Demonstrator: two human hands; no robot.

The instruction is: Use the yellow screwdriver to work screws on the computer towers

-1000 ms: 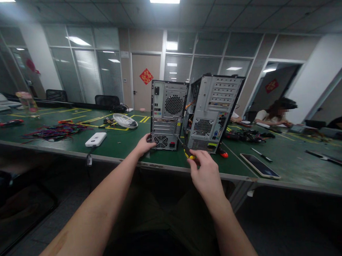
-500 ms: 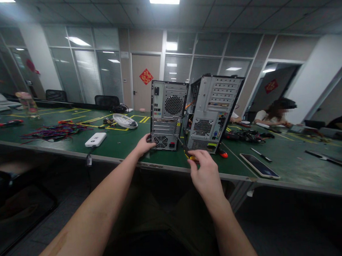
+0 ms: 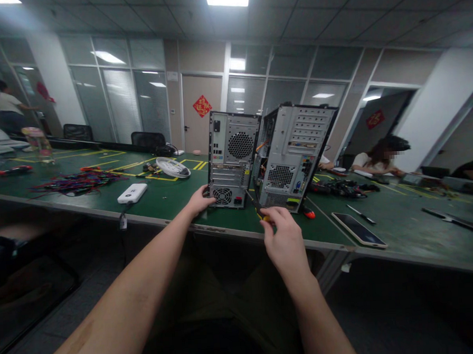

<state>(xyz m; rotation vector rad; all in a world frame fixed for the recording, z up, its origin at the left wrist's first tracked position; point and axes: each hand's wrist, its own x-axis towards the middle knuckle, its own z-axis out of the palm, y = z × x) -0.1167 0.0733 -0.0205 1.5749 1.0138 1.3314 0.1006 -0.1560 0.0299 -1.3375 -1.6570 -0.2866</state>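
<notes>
Two grey computer cases stand upright on the green table (image 3: 170, 199), rear panels toward me. My left hand (image 3: 200, 201) rests against the lower left corner of the left case (image 3: 232, 158). My right hand (image 3: 283, 238) grips a screwdriver with a yellow and black handle (image 3: 260, 211); its shaft points up at the lower right edge of the left case, near the gap between the cases. The right case (image 3: 294, 155) is tilted slightly and its left side is open, showing cables.
A white power bank (image 3: 132, 193), a white fan grille (image 3: 173, 167) and a pile of coloured wires (image 3: 78, 181) lie to the left. A phone (image 3: 359, 228), loose tools and black cables lie to the right. A person (image 3: 380, 156) sits at the far right; another stands far left.
My hands and the screwdriver have barely shifted. A person has come into view standing at the far left of the room.
</notes>
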